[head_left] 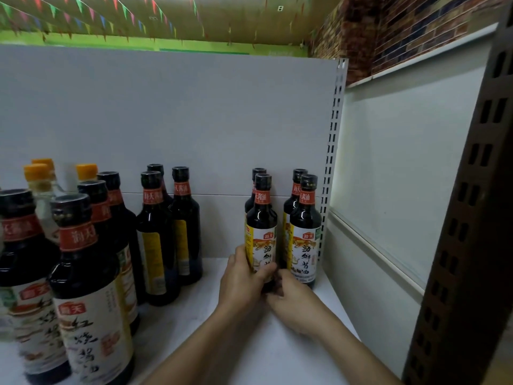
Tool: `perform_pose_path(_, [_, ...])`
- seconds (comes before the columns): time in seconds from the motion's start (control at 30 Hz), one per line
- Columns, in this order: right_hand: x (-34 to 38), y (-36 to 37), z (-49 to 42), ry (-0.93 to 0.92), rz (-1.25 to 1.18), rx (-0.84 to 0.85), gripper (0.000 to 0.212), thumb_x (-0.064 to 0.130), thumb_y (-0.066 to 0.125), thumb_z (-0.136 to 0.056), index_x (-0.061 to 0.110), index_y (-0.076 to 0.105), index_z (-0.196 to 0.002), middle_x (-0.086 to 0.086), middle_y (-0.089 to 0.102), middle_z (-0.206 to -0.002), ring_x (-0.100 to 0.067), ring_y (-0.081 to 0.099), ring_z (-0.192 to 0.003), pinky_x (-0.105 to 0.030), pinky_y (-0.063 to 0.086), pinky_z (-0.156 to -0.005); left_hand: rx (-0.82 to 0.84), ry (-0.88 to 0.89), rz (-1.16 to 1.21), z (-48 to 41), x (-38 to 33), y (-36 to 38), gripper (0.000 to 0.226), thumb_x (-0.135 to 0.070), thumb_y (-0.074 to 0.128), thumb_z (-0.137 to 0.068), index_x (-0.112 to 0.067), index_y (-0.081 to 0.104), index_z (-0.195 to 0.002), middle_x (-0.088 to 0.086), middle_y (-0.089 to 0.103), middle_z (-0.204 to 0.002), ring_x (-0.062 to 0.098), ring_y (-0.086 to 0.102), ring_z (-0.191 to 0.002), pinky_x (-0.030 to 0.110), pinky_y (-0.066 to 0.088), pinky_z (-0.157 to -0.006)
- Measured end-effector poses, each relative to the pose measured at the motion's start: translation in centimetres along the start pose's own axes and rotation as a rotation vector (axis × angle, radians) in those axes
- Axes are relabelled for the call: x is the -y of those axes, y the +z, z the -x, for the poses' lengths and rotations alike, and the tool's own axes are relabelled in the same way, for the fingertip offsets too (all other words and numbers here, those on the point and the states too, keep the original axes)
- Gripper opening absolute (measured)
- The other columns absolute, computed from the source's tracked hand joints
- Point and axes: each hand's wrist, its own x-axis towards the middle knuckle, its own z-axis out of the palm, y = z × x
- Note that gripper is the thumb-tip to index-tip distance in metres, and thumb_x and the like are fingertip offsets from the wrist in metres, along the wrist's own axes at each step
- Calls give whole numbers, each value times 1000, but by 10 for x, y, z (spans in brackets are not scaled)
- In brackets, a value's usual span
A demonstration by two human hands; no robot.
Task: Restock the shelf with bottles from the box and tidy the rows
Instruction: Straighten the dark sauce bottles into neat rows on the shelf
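Note:
On the white shelf (283, 345) a dark soy sauce bottle (262, 218) with a red neck band and white-yellow label stands upright, in front of another like it. My left hand (243, 279) wraps round its lower left side. At its base, my right hand (291, 295) grips it from the right. Beside it to the right stand two more such bottles (305, 232), one behind the other, against the shelf's right upright.
A group of three dark bottles (163, 234) stands mid-shelf. At the near left crowd several larger soy bottles (86, 287) and orange-capped clear bottles (41, 184). Grey back panel (194, 120) behind. A dark perforated post (466, 245) rises at right.

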Motion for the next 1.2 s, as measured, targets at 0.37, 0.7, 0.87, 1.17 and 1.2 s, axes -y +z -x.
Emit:
perform_pose_path(0.37, [-5,5,1,-39,12,-37,47,31,55,-95,25,42,-140,2,59,-137,-19,57,-126,-38,48,-106,30,11,46,2,3,2,57,-44,73,-89,-33,43,-135,-9,61,-125,10,62,-109,31,54,-91])
perform_pose_path(0.7, [-3,4,2,-45,38,-32,48,29,59,-94,25,43,-139,1,57,-138,-19,57,-125,-34,49,-103,163,-51,132,7,-4,-9,70,-41,72,-90,-33,32,-147,-10,63,-130,8,64,-113,29,55,-97])
perform_pose_path(0.87, [-3,2,3,-38,31,-6,52,32,61,-92,26,41,-140,2,57,-139,-19,56,-126,-33,49,-103,193,-59,98,12,-13,-14,72,-41,71,-92,-34,28,-150,-10,63,-131,11,63,-116,38,53,-103])
perform_pose_path(1.17, [2,-1,2,-17,72,16,40,37,63,-93,25,44,-127,6,56,-125,-12,57,-113,-27,50,-91,191,-123,1,21,-14,-45,77,-42,61,-98,-32,15,-158,7,44,-151,22,52,-131,42,48,-107])
perform_pose_path(1.2, [3,-1,2,-16,83,-2,32,37,63,-94,25,47,-120,6,59,-119,-11,59,-106,-29,52,-89,181,-125,-12,22,-13,-49,78,-43,61,-98,-32,14,-159,9,43,-153,24,51,-134,44,48,-107])
